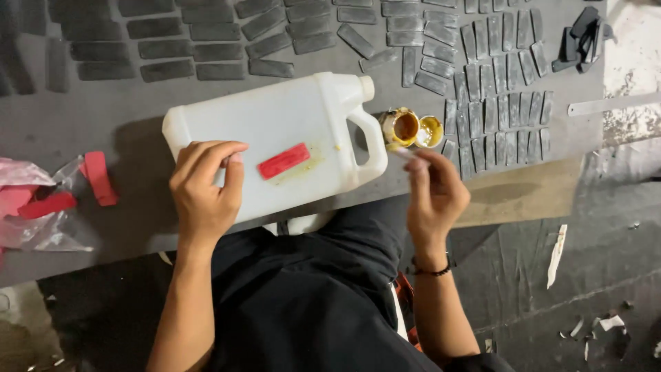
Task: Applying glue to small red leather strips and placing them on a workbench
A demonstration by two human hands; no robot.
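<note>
One red strip [284,160] lies glue-smeared on the white jug [275,148], just right of the left hand [203,189], whose fingers curl loosely against the jug, holding nothing; right hand [432,196] fingers pinch a small brush [401,152] beside the open glue tin [405,127]; more red strips [96,178] wait on the counter [138,117], so the gluing looks barely begun

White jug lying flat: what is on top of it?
A red strip lies on the jug, in a yellowish smear. The left hand's fingertips rest on the jug beside it. What is under the jug is hidden.
</note>
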